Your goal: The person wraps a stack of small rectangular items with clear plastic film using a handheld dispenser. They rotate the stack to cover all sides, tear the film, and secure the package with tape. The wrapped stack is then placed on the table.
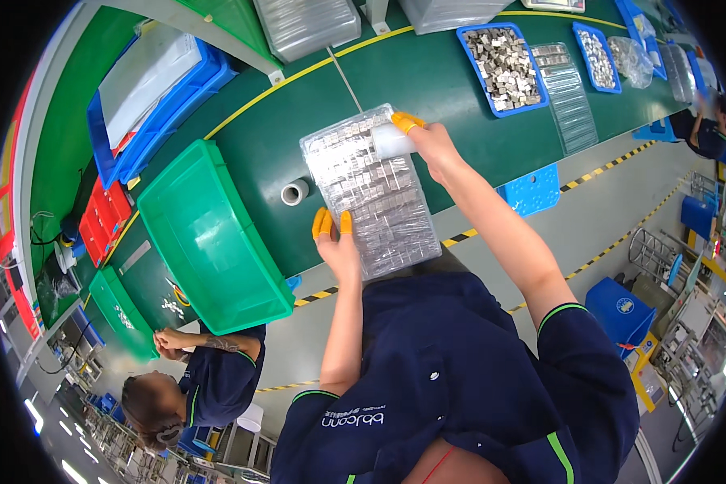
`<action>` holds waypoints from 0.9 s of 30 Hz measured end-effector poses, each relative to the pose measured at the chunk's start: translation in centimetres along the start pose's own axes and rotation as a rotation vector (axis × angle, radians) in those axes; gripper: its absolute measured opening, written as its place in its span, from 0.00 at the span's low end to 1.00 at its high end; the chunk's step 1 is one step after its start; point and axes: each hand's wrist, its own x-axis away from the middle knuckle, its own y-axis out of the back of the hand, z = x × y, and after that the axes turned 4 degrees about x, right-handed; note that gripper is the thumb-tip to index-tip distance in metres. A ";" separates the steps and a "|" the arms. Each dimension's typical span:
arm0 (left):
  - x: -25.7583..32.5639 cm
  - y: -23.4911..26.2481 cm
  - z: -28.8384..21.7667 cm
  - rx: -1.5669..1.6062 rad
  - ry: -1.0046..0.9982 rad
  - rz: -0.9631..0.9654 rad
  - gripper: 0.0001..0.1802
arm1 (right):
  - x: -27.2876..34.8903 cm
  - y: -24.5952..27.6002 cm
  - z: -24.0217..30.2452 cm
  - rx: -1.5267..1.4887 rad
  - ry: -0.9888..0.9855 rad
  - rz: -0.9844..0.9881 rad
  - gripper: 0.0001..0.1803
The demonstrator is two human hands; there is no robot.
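A clear plastic tray (363,189) filled with rows of small silvery metal parts lies on the green table before me, with shiny clear film over it. My left hand (339,252) grips the tray's left edge near its lower end, thumb on top and fingers along the side. Across the tray's upper right part lies a whitish roll of film (390,141). My right hand (432,147) is closed around the roll's right end; some of its fingers are hidden. Both hands wear orange finger cots. Left of the tray stands a short white tube (295,192).
A large green bin (210,238) is at the left, near a co-worker (218,375) handling small white parts. Blue trays of metal parts (504,68) and an elongated clear tray (569,105) lie at the right. Stacked clear trays (310,28) stand at the back.
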 end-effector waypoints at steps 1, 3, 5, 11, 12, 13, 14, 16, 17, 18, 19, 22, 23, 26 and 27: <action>0.1 -0.3 -0.3 -0.403 -0.346 -0.115 0.21 | -0.1 -0.1 -0.1 0.004 -0.001 0.006 0.23; -1.0 -2.3 -4.5 -0.387 -0.557 -0.136 0.20 | -0.2 0.6 -0.5 0.020 0.000 -0.009 0.21; -3.4 -4.1 -8.4 -0.285 -0.614 0.038 0.20 | 1.1 0.5 0.3 0.024 0.028 0.028 0.20; -12.9 -12.6 -10.9 -0.520 -0.648 0.660 0.19 | 1.5 0.1 0.1 -0.080 0.121 0.122 0.19; -13.8 -13.2 -10.7 -0.576 -0.593 0.778 0.20 | 1.9 0.0 0.1 -0.067 0.122 0.110 0.19; -14.2 -13.5 -10.4 -0.634 -0.536 0.892 0.20 | 2.6 0.1 0.4 0.010 0.063 0.077 0.20; -13.8 -13.8 -10.2 -0.742 -0.564 0.937 0.21 | 2.0 0.6 -0.9 -0.040 0.026 0.070 0.20; -12.4 -13.9 -9.9 -0.961 -0.626 1.029 0.21 | 0.5 1.5 -4.5 -0.143 -0.047 0.053 0.21; -12.6 -13.0 -8.5 -0.931 -0.890 0.970 0.21 | 1.7 1.2 -3.6 -0.069 -0.069 0.061 0.21; -12.3 -12.7 -8.3 -0.922 -0.969 0.937 0.21 | 2.4 1.3 -3.2 -0.052 -0.075 0.064 0.21; -12.0 -12.3 -8.1 -0.911 -1.047 0.901 0.22 | 3.0 1.4 -2.9 -0.035 -0.081 0.068 0.21; -10.3 -11.3 -8.0 -0.899 -1.156 0.851 0.23 | 5.1 1.9 -2.8 0.069 -0.083 0.050 0.21; -9.7 -11.1 -8.0 -0.899 -1.175 0.839 0.23 | 5.6 2.1 -2.8 0.114 -0.075 0.039 0.21; -7.2 -10.2 -7.7 -0.845 -1.101 0.871 0.24 | 6.9 3.0 -5.2 0.066 -0.019 0.106 0.22; -6.7 -9.8 -7.5 -0.861 -1.087 0.857 0.24 | 7.7 2.9 -5.6 0.062 -0.016 0.116 0.21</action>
